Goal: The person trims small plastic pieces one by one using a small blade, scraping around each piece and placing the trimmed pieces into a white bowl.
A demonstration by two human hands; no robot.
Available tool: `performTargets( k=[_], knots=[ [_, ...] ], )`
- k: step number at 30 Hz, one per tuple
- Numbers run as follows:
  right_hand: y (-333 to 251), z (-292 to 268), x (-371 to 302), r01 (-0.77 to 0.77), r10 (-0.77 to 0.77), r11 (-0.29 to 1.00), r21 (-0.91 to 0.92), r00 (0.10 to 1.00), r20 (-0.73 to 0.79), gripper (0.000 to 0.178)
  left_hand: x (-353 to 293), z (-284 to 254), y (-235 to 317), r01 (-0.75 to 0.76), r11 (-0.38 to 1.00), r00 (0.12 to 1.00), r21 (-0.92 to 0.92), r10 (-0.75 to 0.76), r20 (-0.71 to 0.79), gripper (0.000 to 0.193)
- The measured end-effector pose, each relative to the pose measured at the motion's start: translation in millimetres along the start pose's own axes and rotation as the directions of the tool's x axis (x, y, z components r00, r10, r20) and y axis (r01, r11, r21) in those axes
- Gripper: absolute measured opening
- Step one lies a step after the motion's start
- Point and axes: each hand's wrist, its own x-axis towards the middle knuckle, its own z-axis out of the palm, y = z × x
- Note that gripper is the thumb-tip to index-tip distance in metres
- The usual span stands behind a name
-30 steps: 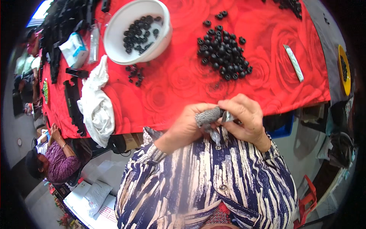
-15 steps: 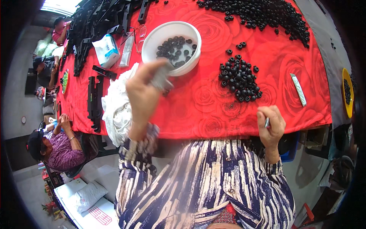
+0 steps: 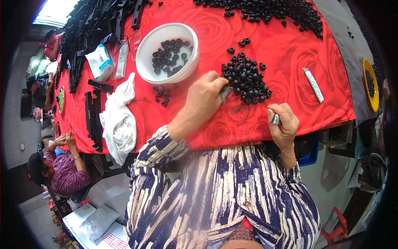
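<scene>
My left hand (image 3: pixel 202 101) reaches to the left edge of a loose pile of small round black plastic parts with holes (image 3: pixel 248 81). Its fingers are curled together, and a grey scrap, perhaps a wrap (image 3: pixel 225 93), shows at the fingertips; what they pinch is hidden. Just below the pile's right side, my right hand (image 3: pixel 284 126) is closed around a small silvery metal tool (image 3: pixel 275 119), of which only the end shows. A white bowl (image 3: pixel 143 66) holds several more black parts inside. Below the bowl, a small cluster of black parts (image 3: pixel 162 95) lies on the red cloth.
A crumpled white cloth (image 3: pixel 120 128) and long black plastic strips (image 3: pixel 93 120) lie at left, near a tissue pack (image 3: pixel 100 62). A larger heap of black parts (image 3: pixel 265 12) spreads across the back. A wrapped stick (image 3: pixel 313 85) and yellow tray (image 3: pixel 369 66) are at right. Co-workers sit at left.
My left hand has moved right, from beside the bowl to the pile, uncovering the small cluster below the bowl. The right hand keeps its tool. The whole view has shifted slightly.
</scene>
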Motion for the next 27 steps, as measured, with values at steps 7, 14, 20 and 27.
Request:
performTargets(
  k=[7, 14, 20, 27],
  knots=[
    [0, 1, 0, -0.019, 0.019, 1.0, -0.002, 1.0, 0.023, 0.016, 9, 13, 2, 0.0, 0.995, 0.998, 0.103, -0.007, 0.07, 0.014],
    [-11, 1, 1, -0.004, 0.004, 1.0, 0.014, 1.0, 0.011, 0.024, -27, -8, 29, 0.665, 0.001, 0.719, -0.747, -0.272, 0.64, 0.024],
    [-39, 17, 12, 0.049, -0.131, 0.95, 0.308, 0.959, 0.251, 0.028, -53, -2, 41, 0.692, -0.225, 0.671, -0.685, -0.149, 0.727, 0.019],
    [-40, 17, -5, -0.022, -0.047, 0.957, 0.288, 0.973, 0.228, 0.025, -67, 11, 45, 0.566, -0.43, 0.697, -0.703, -0.206, 0.687, 0.019]
  ],
)
